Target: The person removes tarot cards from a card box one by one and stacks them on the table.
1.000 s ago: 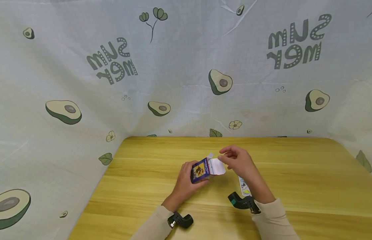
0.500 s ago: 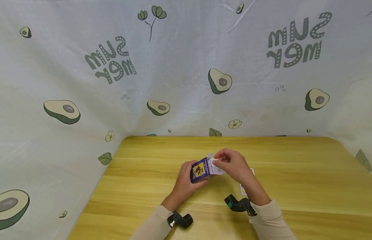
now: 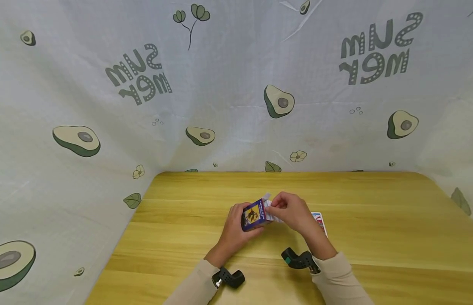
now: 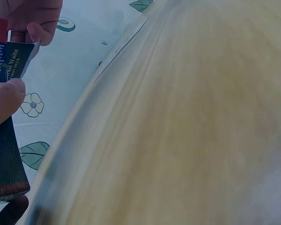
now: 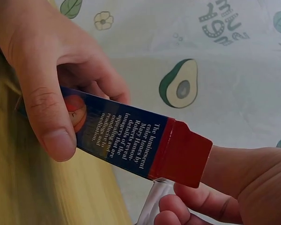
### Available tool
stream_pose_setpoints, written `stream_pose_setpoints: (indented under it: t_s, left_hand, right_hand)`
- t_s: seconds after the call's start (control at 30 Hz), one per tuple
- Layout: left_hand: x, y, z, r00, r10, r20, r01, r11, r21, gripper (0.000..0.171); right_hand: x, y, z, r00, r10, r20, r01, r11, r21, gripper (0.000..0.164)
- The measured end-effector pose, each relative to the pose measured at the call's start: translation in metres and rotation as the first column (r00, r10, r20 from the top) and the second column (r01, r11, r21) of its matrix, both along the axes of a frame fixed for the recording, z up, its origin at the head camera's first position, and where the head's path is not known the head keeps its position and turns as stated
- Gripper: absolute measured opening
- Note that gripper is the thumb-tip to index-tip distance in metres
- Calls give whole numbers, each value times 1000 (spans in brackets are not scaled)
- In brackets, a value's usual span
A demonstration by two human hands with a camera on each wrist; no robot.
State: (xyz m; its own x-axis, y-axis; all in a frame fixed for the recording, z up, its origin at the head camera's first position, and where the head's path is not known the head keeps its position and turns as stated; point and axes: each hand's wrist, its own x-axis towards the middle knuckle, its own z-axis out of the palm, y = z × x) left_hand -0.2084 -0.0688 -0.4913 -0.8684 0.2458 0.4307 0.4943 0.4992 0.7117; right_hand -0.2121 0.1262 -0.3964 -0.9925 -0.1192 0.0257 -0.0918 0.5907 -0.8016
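My left hand (image 3: 230,231) grips a blue tarot deck box (image 3: 252,215) round its sides, its thumb along the near edge. The box is tilted, its open end towards the right, with a red side flap (image 5: 185,154) sticking out. My right hand (image 3: 291,212) is at that end, thumb and fingertips curled right at the opening and the lid flap (image 4: 19,58). In the right wrist view the red flap covers part of these fingers, so I cannot tell what they pinch. A tarot card (image 3: 319,220) lies on the table, partly behind my right forearm.
The wooden table (image 3: 393,224) carries the card and runs back to a white curtain (image 3: 236,63) printed with avocados. The curtain also hangs along the left and right sides. A black wrist camera (image 3: 297,258) juts from my right wrist, another from my left.
My right hand has come in leftward from above the lid flap to the box's open end. More of the card's far end shows behind the forearm. The left hand keeps its grip.
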Motion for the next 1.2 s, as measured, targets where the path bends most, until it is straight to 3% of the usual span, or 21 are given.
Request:
stream_pose_setpoints:
  t_s: [0.43,0.77,1.2]
  left_hand:
    - [-1,0,0,1000,8,4,-8,1000,-13,73]
    - [-1,0,-1,999,-3,-33,3,1000,-5,74]
    - [-1,-1,-1,1000,-2,10,2,1000,-1,73]
  right_hand:
    - [0,-3,-6,1000,-15,-2,15,1000,9,21]
    - [0,-1,-5,1000,-17,4,17,1000,20,20]
    - [1,3,2,998,-27,55,25,999,20,24]
